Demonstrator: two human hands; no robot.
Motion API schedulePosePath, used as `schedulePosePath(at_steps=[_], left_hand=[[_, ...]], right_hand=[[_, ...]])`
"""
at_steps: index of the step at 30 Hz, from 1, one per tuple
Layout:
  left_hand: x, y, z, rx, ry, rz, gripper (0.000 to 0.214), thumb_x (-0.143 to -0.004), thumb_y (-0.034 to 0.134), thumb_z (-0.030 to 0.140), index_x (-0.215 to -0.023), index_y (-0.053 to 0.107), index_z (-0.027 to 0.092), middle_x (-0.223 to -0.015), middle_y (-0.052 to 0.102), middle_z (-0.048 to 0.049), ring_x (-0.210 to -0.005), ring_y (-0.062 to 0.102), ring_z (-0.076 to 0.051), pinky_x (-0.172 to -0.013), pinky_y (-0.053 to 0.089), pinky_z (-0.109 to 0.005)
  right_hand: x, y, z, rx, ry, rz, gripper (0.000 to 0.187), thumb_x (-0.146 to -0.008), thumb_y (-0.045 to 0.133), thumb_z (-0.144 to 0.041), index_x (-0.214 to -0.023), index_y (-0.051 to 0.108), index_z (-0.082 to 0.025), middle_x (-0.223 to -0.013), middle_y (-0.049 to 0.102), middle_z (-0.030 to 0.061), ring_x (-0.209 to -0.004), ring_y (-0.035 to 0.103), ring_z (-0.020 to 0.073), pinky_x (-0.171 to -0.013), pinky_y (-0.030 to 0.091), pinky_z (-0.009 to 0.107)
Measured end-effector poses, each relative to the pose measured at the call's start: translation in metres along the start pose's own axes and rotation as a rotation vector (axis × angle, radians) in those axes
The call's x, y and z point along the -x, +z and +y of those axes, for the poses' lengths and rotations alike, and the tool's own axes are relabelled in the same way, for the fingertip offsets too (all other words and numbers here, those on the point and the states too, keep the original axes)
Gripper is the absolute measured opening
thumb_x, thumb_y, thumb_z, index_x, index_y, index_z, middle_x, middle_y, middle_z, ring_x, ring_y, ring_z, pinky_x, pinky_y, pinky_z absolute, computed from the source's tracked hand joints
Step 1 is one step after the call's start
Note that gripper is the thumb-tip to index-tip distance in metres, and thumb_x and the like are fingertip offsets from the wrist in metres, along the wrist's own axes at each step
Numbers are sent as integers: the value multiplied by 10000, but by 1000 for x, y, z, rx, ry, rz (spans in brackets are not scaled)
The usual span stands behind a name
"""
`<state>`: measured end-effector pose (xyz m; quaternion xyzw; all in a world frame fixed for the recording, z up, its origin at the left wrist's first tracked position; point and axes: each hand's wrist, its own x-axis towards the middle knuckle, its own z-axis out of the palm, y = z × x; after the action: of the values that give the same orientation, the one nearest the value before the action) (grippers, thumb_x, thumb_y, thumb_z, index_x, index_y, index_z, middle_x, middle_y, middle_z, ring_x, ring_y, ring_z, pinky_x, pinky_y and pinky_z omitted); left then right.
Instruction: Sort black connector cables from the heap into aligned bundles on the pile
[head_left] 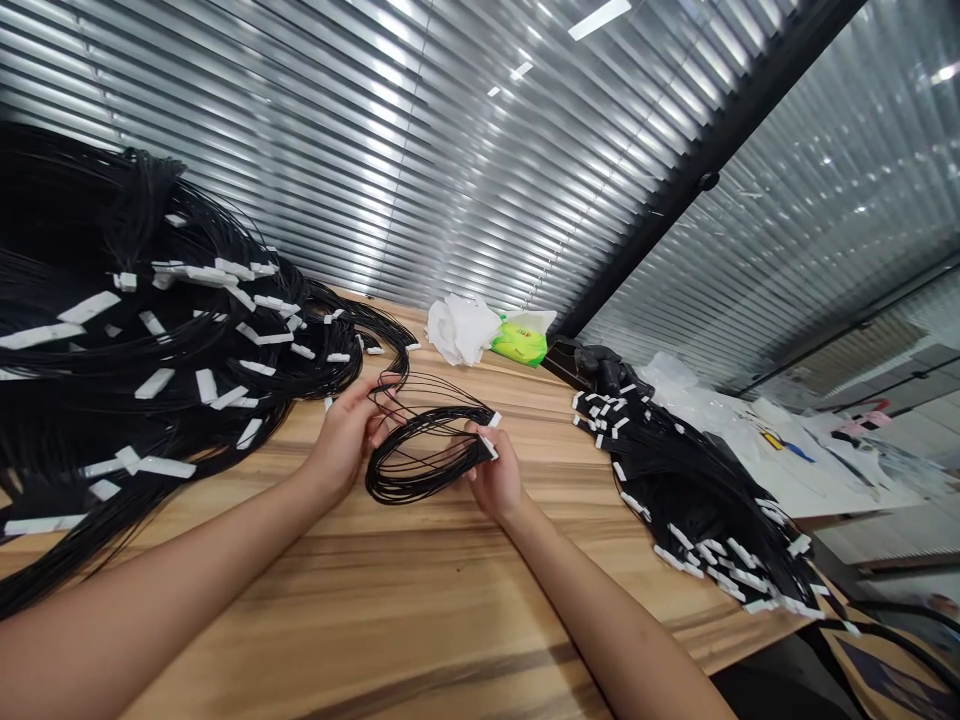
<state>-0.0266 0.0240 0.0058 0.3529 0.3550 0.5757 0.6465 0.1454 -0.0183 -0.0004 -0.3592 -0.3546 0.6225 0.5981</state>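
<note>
A loose coil of thin black cable [405, 470] hangs between my hands, above the wooden table. My right hand [496, 478] is closed round the coil's right side, where white connectors [489, 447] stick out by the fingers. At the coil's upper left, my left hand [352, 430] pinches a few black strands, its fingertips partly hidden by the wires. A large heap of black cables [300, 380] with white connectors lies left of my left hand, and some of its strands reach close to that hand.
Another pile of black cables [675, 490] with white connectors lies at the right. White tissue [459, 330] and a green packet [521, 340] sit at the table's [390, 620] back edge, against ribbed metal blinds [337, 150]. A white side table [817, 470] holds plastic bags and tools.
</note>
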Motion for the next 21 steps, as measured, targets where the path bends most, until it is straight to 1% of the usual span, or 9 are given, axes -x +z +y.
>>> schedulePosePath(at_steps=[1,3,5,8,12,16,19,21], left_hand=[[0,0,2,59,-32,1,266,-735,651,245,-993,677,188,-597,639,11,-459,504,-80,-401,331,-173],[2,3,6,166,-101,3,269,-764,603,217,-1022,671,179,-685,679,-7,-567,585,-106,-513,456,-190],[4,5,10,216,-154,1,292,-790,576,191,-1068,663,173,-765,702,-23,-685,639,-134,-619,515,-219],[4,7,10,221,-177,-29,335,-818,573,179,-1146,644,183,-818,712,-33,-785,658,-144,-646,522,-206],[1,3,4,190,-164,-36,383,-792,646,145,-1170,642,203,-837,714,-20,-808,656,-120,-673,518,-169],[0,-1,3,241,-157,-37,387,-777,671,132,-1153,654,223,-868,720,-22,-785,662,-120,-664,530,-182],[0,-2,3,300,-175,-91,389,-781,686,182,-1161,652,256,-912,722,-9,-753,656,-106,-669,539,-192],[1,-3,2,299,-165,-136,439,-760,719,211,-1185,637,279,-969,716,-2,-755,650,-97,-689,543,-195]], right_hand=[[-1,-1,0,-6,-13,20,210,-726,564,-365,-613,487,-205,-478,411,-53,-437,362,102,-407,316,220],[-2,-2,1,-19,-44,59,192,-727,563,-364,-633,509,-205,-489,414,-54,-442,360,103,-398,310,220],[-3,-2,3,-32,-72,89,181,-716,577,-366,-654,538,-200,-502,422,-56,-438,346,95,-390,302,214],[-5,-3,6,-49,-126,139,190,-710,596,-372,-653,547,-197,-520,438,-56,-433,341,83,-391,309,208],[-9,-3,9,-71,-190,197,206,-715,618,-385,-657,536,-205,-539,450,-58,-425,351,75,-401,321,208],[-11,-2,10,-23,-201,142,262,-734,599,-416,-612,496,-210,-497,416,-64,-410,337,77,-414,307,220],[-12,-1,11,-8,-205,116,271,-751,573,-411,-596,483,-207,-469,403,-65,-417,332,84,-425,293,226],[-13,-1,11,-17,-211,123,256,-759,557,-400,-606,491,-205,-461,410,-63,-423,334,89,-428,287,227]])
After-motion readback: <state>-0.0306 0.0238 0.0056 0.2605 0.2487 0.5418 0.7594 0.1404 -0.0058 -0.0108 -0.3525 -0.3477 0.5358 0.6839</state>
